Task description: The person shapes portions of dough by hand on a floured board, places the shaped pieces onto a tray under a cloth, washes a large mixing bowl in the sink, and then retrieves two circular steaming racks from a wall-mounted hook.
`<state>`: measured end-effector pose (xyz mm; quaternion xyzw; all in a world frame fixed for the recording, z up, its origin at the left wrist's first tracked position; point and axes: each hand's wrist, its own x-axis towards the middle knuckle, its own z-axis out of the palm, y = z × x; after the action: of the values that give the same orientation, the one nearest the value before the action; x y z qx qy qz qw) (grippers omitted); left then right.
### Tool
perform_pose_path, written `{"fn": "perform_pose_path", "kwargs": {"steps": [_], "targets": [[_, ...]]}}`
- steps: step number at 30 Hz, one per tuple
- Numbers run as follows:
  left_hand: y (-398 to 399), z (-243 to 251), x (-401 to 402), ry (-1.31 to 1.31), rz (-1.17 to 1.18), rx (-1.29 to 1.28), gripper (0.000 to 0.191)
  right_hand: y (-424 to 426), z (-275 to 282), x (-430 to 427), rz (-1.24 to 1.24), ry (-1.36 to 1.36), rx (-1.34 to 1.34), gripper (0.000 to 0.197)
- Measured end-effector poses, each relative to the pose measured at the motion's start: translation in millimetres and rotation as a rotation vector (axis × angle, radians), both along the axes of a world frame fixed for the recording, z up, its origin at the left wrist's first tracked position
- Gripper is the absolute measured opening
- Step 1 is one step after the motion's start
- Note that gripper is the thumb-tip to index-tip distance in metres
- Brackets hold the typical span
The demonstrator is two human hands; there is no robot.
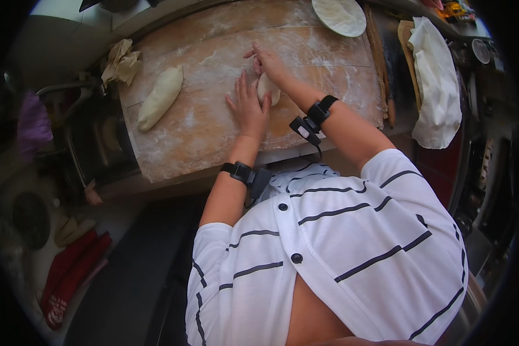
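A small pale piece of dough lies on the floured wooden board, between my two hands. My left hand rests flat on the board with its fingers spread, its thumb over the edge of that piece. At the far end of the dough is my right hand, one finger stretched out and the others partly curled. Whether the right fingers grip the dough is hidden. Further left sits a longer, thick log of dough, apart from both hands.
A white plate of flour stands at the board's far right corner. Along the right edge lie wooden rolling pins, and beyond them a white cloth. Crumpled brownish material sits at the left edge. Red fabric is low on the left.
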<state>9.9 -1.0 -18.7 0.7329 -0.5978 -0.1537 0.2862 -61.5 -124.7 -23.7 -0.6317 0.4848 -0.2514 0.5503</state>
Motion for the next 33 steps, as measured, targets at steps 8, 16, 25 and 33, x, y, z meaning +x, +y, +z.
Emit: {"fn": "perform_pose_path", "kwargs": {"steps": [8, 16, 25, 33], "targets": [[17, 12, 8, 0.082, 0.010, -0.044, 0.041, 21, -3, -3, -0.126, 0.127, -0.660, 0.022], [19, 5, 1, 0.046, -0.017, -0.015, 0.041, 26, 8, 4, -0.029, -0.012, 0.005, 0.024], [-2, -8, 12, -0.023, 0.081, -0.025, 0.049, 11, -2, 5, -0.031, 0.178, -0.674, 0.022], [42, 10, 3, 0.039, -0.055, 0.006, 0.047, 59, 5, -4, -0.150, -0.012, -0.367, 0.025]]}}
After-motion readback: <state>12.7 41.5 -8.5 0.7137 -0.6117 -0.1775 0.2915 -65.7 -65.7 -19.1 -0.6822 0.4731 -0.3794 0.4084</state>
